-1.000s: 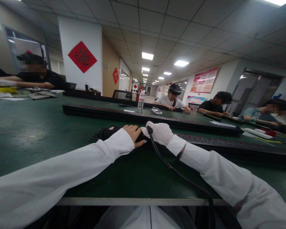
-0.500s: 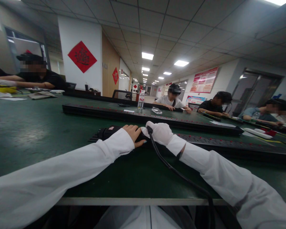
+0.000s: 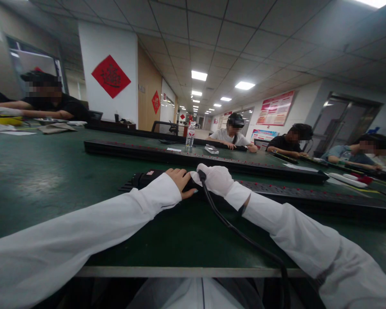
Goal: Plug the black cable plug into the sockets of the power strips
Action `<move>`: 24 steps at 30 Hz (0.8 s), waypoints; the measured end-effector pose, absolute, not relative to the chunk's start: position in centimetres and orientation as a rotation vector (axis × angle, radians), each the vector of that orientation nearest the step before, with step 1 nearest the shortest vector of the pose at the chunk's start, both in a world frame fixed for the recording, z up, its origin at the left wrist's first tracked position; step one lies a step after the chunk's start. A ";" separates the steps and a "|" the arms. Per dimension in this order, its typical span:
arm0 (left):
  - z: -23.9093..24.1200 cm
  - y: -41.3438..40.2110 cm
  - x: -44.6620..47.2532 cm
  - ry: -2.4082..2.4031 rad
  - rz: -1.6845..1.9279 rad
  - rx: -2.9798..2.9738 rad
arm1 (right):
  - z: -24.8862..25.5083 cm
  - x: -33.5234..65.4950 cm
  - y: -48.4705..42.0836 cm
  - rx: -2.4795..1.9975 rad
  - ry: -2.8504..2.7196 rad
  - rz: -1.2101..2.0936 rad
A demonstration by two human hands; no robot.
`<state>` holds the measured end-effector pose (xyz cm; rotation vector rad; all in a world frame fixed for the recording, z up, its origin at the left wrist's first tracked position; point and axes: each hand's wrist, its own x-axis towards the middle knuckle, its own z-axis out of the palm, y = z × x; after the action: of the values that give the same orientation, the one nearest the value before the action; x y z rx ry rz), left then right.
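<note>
A long black bar with red dots along its top (image 3: pixel 286 191), which looks like a power strip, lies across the table before me. My left hand (image 3: pixel 180 180) is bare and wraps over the bar near its left end, thumb on the near side. Left of that hand is a thick black end piece (image 3: pixel 143 178) with a small pale label. My right hand (image 3: pixel 215 178), in a white glove, is closed just beside the left, around a corded tool whose body is hidden. Its black cable (image 3: pixel 227 223) leaves the fist and runs over the table's front edge.
Behind lies a second black bar (image 3: pixel 167 154) with red dots. A water bottle (image 3: pixel 190 136) and a small white device (image 3: pixel 211 149) stand beyond it. Co-workers sit at the far side, left and right. The table's front edge (image 3: pixel 180 271) is close to me.
</note>
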<state>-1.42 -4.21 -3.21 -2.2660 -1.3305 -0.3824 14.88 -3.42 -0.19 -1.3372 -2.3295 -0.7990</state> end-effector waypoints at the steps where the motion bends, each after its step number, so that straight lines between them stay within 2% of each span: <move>1: -3.2 -4.2 -1.4 -1.330 -0.381 -2.266 | -0.2 14.9 -3.4 -1.340 -2.333 -0.796; 24: -3.1 -4.6 -1.4 -1.345 -0.396 -2.276 | 0.1 14.9 -3.6 -1.354 -2.361 -0.782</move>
<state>-1.39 -4.59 -3.05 -2.2763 -1.3450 -0.3957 14.89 -3.63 0.11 -1.3540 -2.3611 -0.7823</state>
